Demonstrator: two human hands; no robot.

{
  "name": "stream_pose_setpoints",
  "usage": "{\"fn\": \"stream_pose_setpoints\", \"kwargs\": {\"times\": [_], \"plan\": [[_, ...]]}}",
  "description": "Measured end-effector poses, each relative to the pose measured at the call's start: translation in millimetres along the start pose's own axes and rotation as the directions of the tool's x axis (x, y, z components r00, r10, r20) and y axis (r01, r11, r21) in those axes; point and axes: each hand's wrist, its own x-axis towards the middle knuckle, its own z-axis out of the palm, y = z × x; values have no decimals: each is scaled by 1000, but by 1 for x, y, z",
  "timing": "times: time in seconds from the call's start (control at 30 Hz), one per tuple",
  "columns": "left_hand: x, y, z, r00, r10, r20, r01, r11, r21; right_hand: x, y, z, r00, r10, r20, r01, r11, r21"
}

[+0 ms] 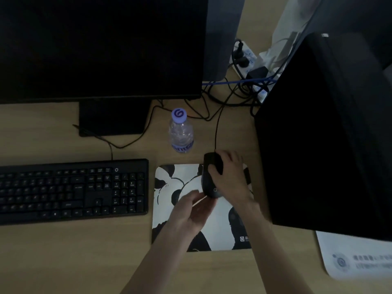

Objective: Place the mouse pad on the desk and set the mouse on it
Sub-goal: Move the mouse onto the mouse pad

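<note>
Hands: two; left hand [192, 211] open, blurred, above the mouse pad [169, 217]; right hand [228, 177] grips the mouse [209, 183].
Mouse: one, black, over the pad's far right part.
Mouse pad: one, flat on the desk [63, 251].
Keyboard [72, 189]: one, left of the pad.
Bottle [181, 132]: one, upright.

Left hand [192, 211] blurred (mouse [210, 177] partly hidden)

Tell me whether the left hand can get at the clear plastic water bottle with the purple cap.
Probably yes: the left hand is open, and only bare desk lies before the bottle.
</note>
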Motion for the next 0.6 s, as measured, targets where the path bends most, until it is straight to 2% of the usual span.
{"fn": "stream_pose_setpoints", "kwargs": {"times": [0.27,0.6], "plan": [[-8,-17,-47,1000,-23,-4,23,995,-94,-38,6,27,993,28,118,-30,999,16],[-17,-21,-51,1000,-16,-13,15,998,-65,-42,15,33,986,12,168,-3,999,-49]]}}
